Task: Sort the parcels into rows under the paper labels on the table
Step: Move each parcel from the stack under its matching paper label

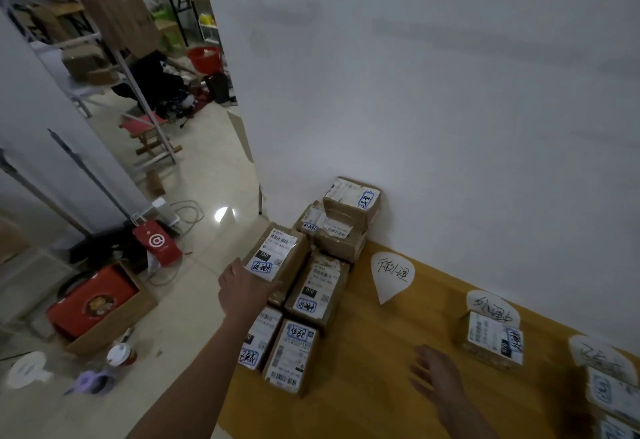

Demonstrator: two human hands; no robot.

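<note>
Several brown cardboard parcels with white shipping stickers are piled at the left end of the wooden table [374,362]. My left hand [242,288] grips the near end of the top-left parcel [277,255], which bears a black "150" tag. My right hand [436,374] hovers open over the bare tabletop. Three paper labels lie along the wall: a teardrop one [391,274], a second [493,307] with one parcel [493,340] under it, and a third [602,355] above white-stickered parcels [613,393] at the right edge.
A white wall runs behind the table. On the floor to the left lie an open carton with a red box [97,307], a red paper bag [156,241], cables, cups and a folding stool [149,133]. Shelving stands further back.
</note>
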